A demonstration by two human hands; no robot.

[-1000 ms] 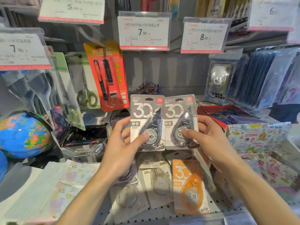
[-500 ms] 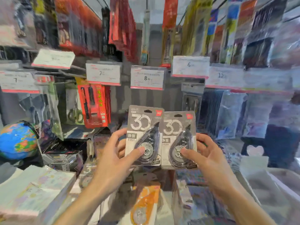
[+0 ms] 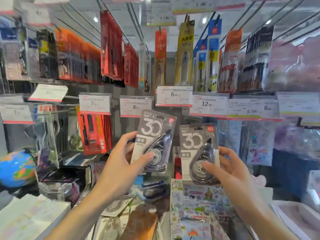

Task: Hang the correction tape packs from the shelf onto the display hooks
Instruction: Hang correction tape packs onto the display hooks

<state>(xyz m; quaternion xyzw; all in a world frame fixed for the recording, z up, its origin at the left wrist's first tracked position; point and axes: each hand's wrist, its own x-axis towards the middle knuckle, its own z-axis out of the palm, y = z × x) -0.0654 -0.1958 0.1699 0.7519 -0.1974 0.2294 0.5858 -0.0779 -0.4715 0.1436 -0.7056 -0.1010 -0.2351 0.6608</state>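
Glossy clear plastic blisters on grey card correction tape packs point(image 3: 155, 142), glossy globe point(image 3: 16, 168)

- A stationery shop is shown.
- Price tags point(image 3: 174, 96) are clipped in a row across the middle of the frame.
- Packaged pens point(image 3: 185, 54) are hung on display hooks above.
- A globe point(image 3: 16, 168) is seen at lower left.

Two grey packs up front, left pack point(image 3: 154, 139) and right pack point(image 3: 199, 151), each with a big white "30", a red logo in the top corner and a dark, see-through dispenser. Left of the left pack hangs a red pack point(image 3: 94, 134) with black pens and yellow lettering. Further left, a blue globe point(image 3: 16, 168) patched green and orange. Above the packs, white price tags point(image 3: 174, 96) edged red.
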